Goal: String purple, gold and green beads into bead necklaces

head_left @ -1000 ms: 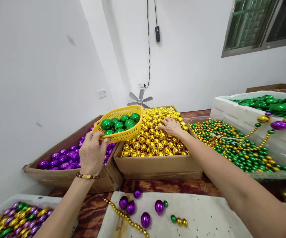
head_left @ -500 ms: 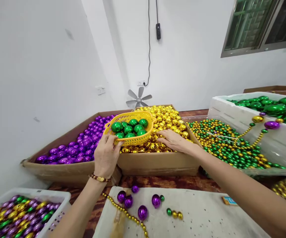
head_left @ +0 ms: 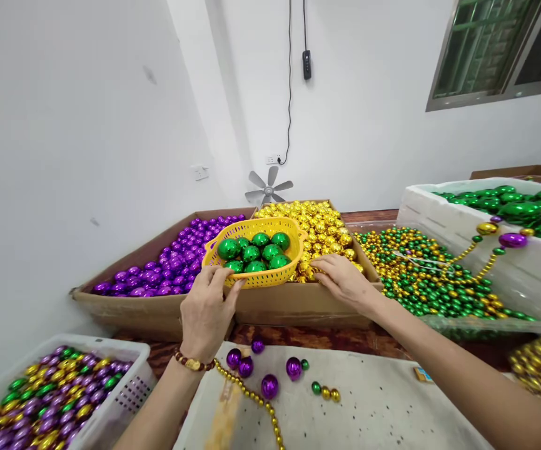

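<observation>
My left hand (head_left: 209, 309), with a beaded bracelet on the wrist, grips the near rim of a yellow plastic basket (head_left: 274, 278). Several shiny green balls (head_left: 250, 253) lie in the basket, which is tilted towards me above the cardboard boxes. To its right, my right hand (head_left: 343, 281) reaches over the front edge of a box (head_left: 298, 306) of gold balls (head_left: 326, 231). Its fingers are bent down among them, and the fingertips are partly hidden, so what they hold cannot be made out.
Purple balls (head_left: 171, 265) fill the box at left. Right of the gold ones lie small green and gold beads (head_left: 420, 269) and a white foam box (head_left: 420, 209). A white crate (head_left: 139, 353) stands front left. Loose purple balls (head_left: 269, 386) and a gold bead string (head_left: 256, 397) lie on the near surface.
The basket has come slightly nearer and to the right with my left hand. My right hand has drawn back right, towards the box's front edge. The whole view has shifted a little.
</observation>
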The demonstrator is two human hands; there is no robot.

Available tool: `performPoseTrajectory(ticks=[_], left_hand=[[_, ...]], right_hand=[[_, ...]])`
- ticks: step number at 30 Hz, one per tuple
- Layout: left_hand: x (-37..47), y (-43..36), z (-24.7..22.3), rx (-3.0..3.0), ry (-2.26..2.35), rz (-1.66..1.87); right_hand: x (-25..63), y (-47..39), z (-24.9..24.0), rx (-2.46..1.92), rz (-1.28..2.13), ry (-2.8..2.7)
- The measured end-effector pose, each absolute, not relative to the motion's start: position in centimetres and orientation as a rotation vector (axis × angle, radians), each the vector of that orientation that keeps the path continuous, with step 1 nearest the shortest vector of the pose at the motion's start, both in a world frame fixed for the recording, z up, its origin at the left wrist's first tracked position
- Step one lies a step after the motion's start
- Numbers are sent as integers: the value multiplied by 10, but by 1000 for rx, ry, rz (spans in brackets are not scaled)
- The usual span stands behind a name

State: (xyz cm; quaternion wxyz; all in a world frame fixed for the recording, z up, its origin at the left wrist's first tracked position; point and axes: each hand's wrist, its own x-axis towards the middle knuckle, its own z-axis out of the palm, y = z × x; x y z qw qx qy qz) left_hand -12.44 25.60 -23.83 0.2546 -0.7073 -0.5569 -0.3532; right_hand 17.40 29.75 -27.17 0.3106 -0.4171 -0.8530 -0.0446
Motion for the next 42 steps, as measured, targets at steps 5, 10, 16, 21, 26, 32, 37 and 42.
performPoseTrajectory(ticks=[5, 10, 16, 21, 26, 32, 37, 42], left_hand=[[-119, 248, -229, -1952, -1553, -785], [-116, 246, -223, -2019, -1554, -872], [-105, 199, -248, -2139, -1520, -1203], [-80, 140, -338, -2718, -1609, -1084], [-63, 90, -402, -2837, -1836, -998], [-87, 84, -412, -2527, -2134, -1043], [-102, 120, -414, -2309, -2184, -1007], [-90, 149, -423, -2178, -2219, -816]], right_hand=[[172, 245, -275, -1069, -84, -2185], [190, 172, -323, -1289, 307, -2152], [218, 77, -389, -1768, 783, -1982], [220, 18, -395, -1896, 894, -1922], [211, 1, -401, -1894, 896, -1989], [199, 7, -419, -1973, 739, -2229], [200, 8, -427, -1954, 788, -2233], [211, 7, -440, -1878, 1070, -1841]])
